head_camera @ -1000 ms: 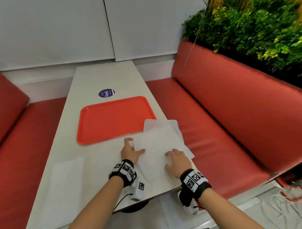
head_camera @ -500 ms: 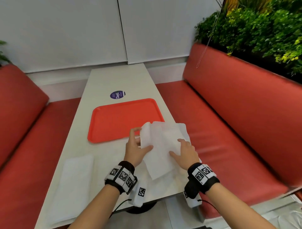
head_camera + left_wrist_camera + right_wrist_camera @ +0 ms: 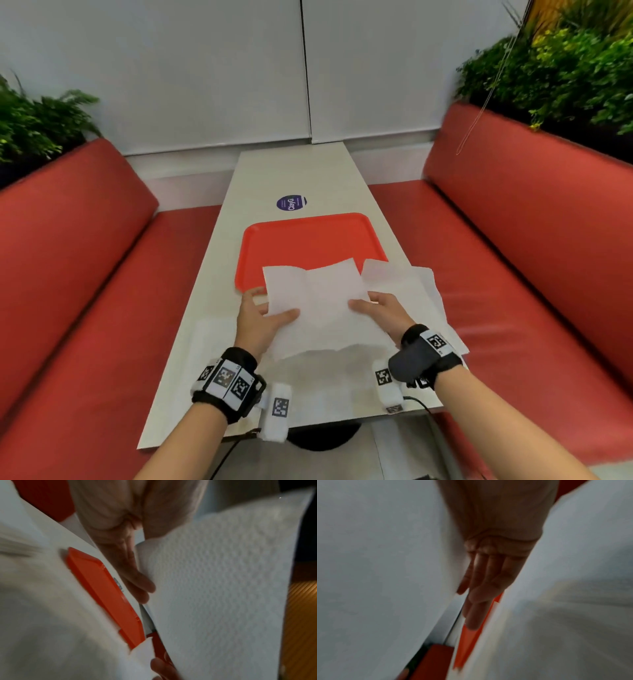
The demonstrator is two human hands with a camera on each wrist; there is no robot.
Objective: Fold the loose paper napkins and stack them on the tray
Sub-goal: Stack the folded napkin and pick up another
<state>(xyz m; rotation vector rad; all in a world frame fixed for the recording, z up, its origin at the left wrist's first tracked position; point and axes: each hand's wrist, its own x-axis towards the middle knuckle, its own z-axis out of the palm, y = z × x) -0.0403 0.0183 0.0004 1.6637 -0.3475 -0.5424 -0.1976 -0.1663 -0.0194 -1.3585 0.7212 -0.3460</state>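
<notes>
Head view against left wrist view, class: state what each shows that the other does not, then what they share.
Only the head view shows the right hand, the round purple sticker, the red padded benches, the green plants and more white napkins lying on the long white table.

Only the left wrist view shows the dimpled embossing on the paper.

Both show the left hand holding the lifted white paper napkin, and the flat red plastic tray.

1. Both forearms reached forward, each wrist wearing a black band with square markers.
2. The left hand (image 3: 257, 317) pinched a sheet's left edge, thumb on top, fingers (image 3: 137, 580) straight beneath.
3. The right hand (image 3: 383, 310) pinched the opposite edge, fingers (image 3: 481, 582) extended underneath.
</notes>
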